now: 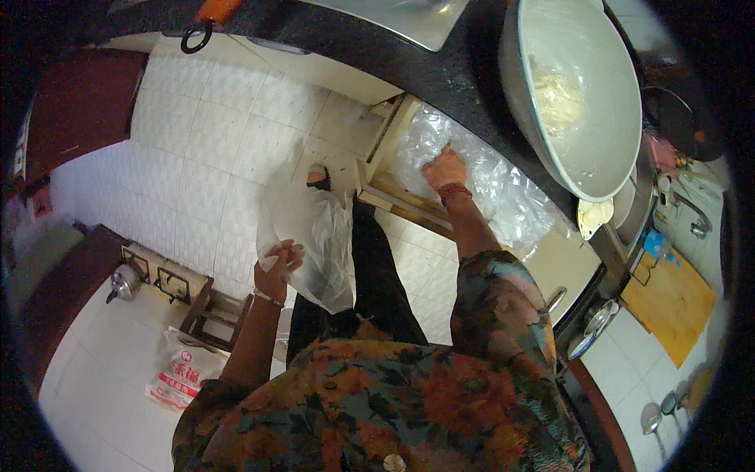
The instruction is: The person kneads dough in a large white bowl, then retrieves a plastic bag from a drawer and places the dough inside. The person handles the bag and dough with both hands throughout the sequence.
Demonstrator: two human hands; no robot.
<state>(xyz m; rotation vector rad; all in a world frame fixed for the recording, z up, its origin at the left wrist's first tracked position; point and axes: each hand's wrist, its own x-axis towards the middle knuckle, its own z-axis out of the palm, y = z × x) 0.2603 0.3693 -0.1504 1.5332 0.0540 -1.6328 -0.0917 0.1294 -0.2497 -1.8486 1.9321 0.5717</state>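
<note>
My left hand [282, 268] holds a thin clear plastic bag [321, 259] that hangs in front of my legs. To the right, my right hand [446, 171] is in an open drawer [407, 206], its fingers curled down at a heap of crumpled clear plastic bags [501, 194]. Whether those fingers grip any of the plastic cannot be made out. On the dark countertop [436, 76] above the drawer stands a large pale bowl [607, 106] with a lump of dough [557, 103] in it.
A metal tray [407, 17] and an orange-handled utensil [217, 10] lie at the counter's far edge. Right of the bowl are a sink with a faucet [690, 212] and a wooden cutting board [669, 304]. At the lower left are a kettle [125, 282] and a printed plastic bag [183, 371].
</note>
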